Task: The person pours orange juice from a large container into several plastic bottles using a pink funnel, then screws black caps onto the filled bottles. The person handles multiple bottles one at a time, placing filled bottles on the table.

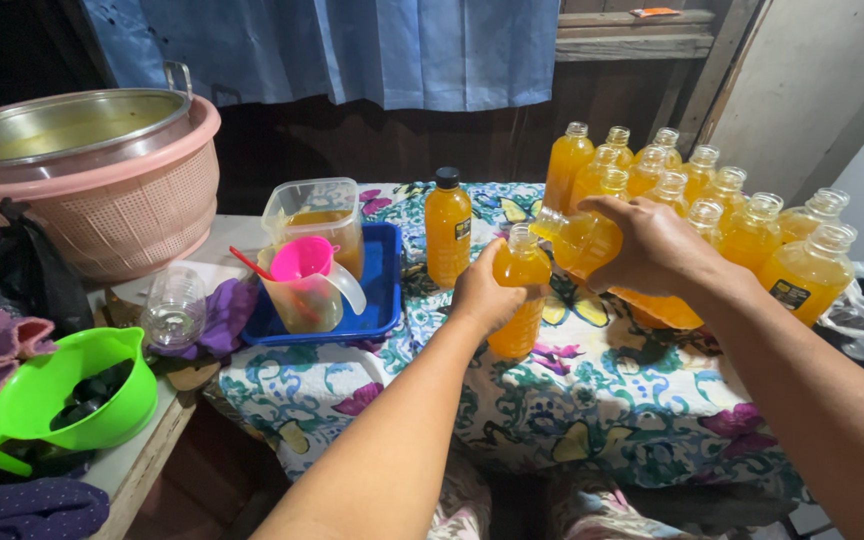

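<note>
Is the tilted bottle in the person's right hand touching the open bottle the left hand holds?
Cannot tell. In the head view the tilted bottle in the right hand has its neck right beside the upright bottle in the left hand, with no plain gap or contact.

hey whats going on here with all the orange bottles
A person is handling bottles of orange liquid over a floral tablecloth. The left hand holds an uncapped bottle upright, while the right hand tips a second open bottle toward its mouth. One black-capped bottle stands behind them, and a cluster of uncapped filled bottles stands to the right. A blue tray holds a jug with a pink funnel.
</note>
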